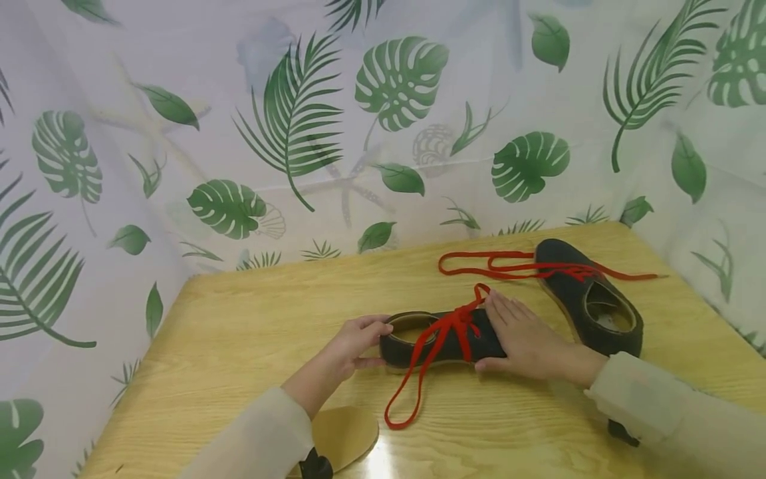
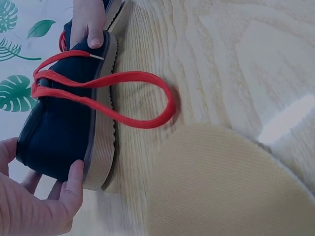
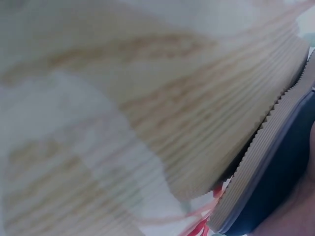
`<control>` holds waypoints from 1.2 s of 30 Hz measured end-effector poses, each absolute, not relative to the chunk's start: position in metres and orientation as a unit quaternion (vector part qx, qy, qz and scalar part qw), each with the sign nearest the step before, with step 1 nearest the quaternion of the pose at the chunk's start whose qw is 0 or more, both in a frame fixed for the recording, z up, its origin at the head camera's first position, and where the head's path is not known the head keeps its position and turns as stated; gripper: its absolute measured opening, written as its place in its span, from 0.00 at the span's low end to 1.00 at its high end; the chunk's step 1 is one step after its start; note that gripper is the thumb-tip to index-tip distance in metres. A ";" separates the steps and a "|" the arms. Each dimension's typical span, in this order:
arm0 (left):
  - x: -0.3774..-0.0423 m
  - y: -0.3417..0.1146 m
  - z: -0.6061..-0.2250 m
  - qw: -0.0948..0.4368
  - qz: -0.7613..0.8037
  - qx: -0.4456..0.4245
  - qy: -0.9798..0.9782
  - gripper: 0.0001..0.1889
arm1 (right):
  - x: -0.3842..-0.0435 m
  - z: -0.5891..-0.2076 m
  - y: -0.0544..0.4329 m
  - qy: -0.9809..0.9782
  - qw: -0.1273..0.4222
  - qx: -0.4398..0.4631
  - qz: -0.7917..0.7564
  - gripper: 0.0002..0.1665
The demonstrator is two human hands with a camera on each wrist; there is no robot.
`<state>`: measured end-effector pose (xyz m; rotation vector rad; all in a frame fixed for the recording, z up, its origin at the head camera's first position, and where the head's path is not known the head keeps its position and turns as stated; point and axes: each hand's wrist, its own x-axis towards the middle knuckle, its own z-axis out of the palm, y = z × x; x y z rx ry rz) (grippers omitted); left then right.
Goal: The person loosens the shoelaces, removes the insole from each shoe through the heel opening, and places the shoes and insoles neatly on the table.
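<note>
Taking the clock face from above, centred on the near shoe [image 1: 449, 352] in the head view, its heel lies at 9 o'clock and its toe at 3, in the middle of the wood-grain surface [image 1: 287, 306]. The step in hand looks like steadying and squaring this shoe from both ends.

The left hand [image 1: 356, 342] has the heel in a narrow grip: thumb on the rim of the foot opening, fingertips against the outer side. The right hand [image 1: 528, 340] is spread wide over the toe, fingers straight, thumb apart on the near side.

To do this well, press lightly with the right and let the left steer — pinching hard could crease the heel rim. Move both ends together so the shoe does not twist. Whether the sole sits fully flat is hard to tell, so feel for that.

Mind the long red lace loop [image 2: 171, 104], trailing towards 7 o'clock; it could get caught beneath the sole. The tan flat piece [image 1: 350, 432] near the left sleeve [image 1: 257, 432], between 7 and 8, and the second shoe [image 1: 574, 293], between 2 and 3 — its laces loose — limit any wide swing.
</note>
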<state>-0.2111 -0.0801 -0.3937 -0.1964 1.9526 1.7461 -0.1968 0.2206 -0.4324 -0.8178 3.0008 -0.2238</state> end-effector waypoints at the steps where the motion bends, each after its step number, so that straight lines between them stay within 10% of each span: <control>1: -0.211 -0.080 -0.393 0.254 0.645 -0.074 0.717 0.24 | -0.197 -0.432 0.221 0.962 0.011 -0.262 -0.071 0.66; 36: -0.210 -0.088 -0.370 0.252 0.672 -0.112 0.687 0.24 | -0.196 -0.436 0.221 0.963 0.025 -0.258 -0.077 0.66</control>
